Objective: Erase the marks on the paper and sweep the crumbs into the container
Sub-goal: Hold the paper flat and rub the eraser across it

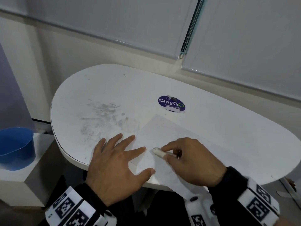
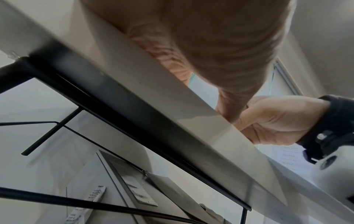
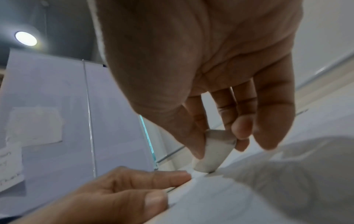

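Nearest the camera, two wrists in dark sleeves with coded white bands. Just beyond, left hand (image 1: 114,162) spread flat, fingers straight, pressing the near-left corner of the paper (image 1: 177,137) against the counter (image 1: 101,88) and gripping nothing. Beside it, right hand (image 1: 190,159) pinching a small white eraser (image 1: 158,152) between thumb and fingers, worn tip down on the sheet, close to the left index fingertip. From the right wrist view, eraser (image 3: 214,153) tilted, its lower end touching the paper (image 3: 220,201), a short dark fleck just beside the contact point.

Sheet lying at an angle on the right half of the counter, near corner hanging over the front edge. Pale almost everywhere in the head view, any remaining marks too faint to make out, so erasing judged well advanced but not finished, rubbing apparently in progress at the near-left part.

Farther out, grey smudging (image 1: 104,118) across the bare left of the counter, and a round purple sticker (image 1: 171,103) past the sheet's far corner. Off the counter to the far left, blue container (image 1: 16,147) standing on a low white block, well apart from the paper. Sweeping of crumbs into it judged wholly still to come.
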